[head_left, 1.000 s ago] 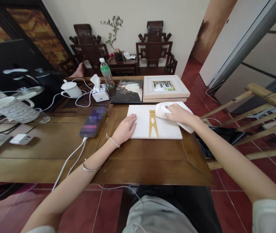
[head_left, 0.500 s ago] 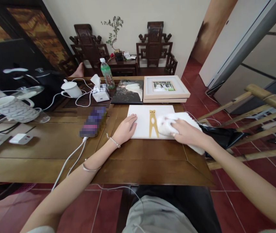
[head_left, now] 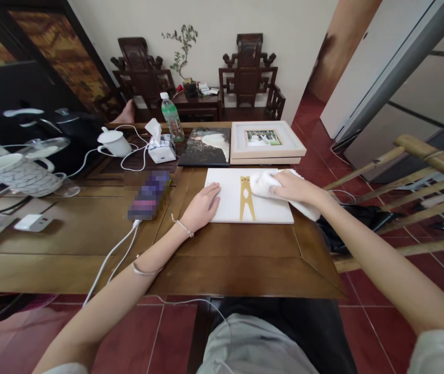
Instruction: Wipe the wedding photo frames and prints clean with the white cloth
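A flat white board (head_left: 227,205) lies on the wooden table, with a tan cat-shaped figure (head_left: 247,200) with long legs on its face. My left hand (head_left: 202,208) rests flat on the board's left edge, fingers stretched out and holding nothing. On the board's upper right part, my right hand (head_left: 294,186) presses down a bunched white cloth (head_left: 263,184), its fingers closed on it. Part of the cloth trails out under the wrist, past the board's right edge.
Behind the board lie a dark photo panel (head_left: 206,146) and a framed picture (head_left: 263,153). A green-labelled bottle (head_left: 172,118), tissue box (head_left: 162,148), lidded white cup (head_left: 114,142) and phone (head_left: 149,195) stand or lie to the left. Bamboo rails (head_left: 413,187) stand at the right.
My right hand has slid the cloth away from me, up the board's right side, uncovering the lower right corner. My left hand stays where it was.
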The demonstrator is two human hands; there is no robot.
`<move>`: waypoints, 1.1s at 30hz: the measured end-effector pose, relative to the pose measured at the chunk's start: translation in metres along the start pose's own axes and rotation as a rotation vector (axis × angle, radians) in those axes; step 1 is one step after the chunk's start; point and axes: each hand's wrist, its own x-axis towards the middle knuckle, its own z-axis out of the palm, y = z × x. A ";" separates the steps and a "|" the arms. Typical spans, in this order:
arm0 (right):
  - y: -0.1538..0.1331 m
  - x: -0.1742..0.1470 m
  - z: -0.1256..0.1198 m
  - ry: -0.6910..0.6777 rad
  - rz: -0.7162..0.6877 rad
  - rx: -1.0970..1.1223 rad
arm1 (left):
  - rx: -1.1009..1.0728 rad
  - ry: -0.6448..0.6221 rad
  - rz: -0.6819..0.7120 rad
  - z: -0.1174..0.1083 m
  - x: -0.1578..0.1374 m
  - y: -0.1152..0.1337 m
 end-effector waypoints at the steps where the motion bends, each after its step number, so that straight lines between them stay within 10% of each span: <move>1: 0.007 0.013 0.000 0.022 0.025 0.004 | -0.001 0.001 0.002 0.000 0.000 0.000; 9: 0.029 0.050 -0.001 0.061 0.096 0.011 | -0.010 0.003 0.003 -0.002 -0.001 0.000; 23: -0.046 -0.094 0.011 -0.114 -0.100 -0.087 | 0.016 0.004 0.000 0.000 0.000 0.002; 33: -0.012 0.019 -0.004 0.089 0.269 0.103 | -0.004 0.016 0.008 0.001 0.000 -0.001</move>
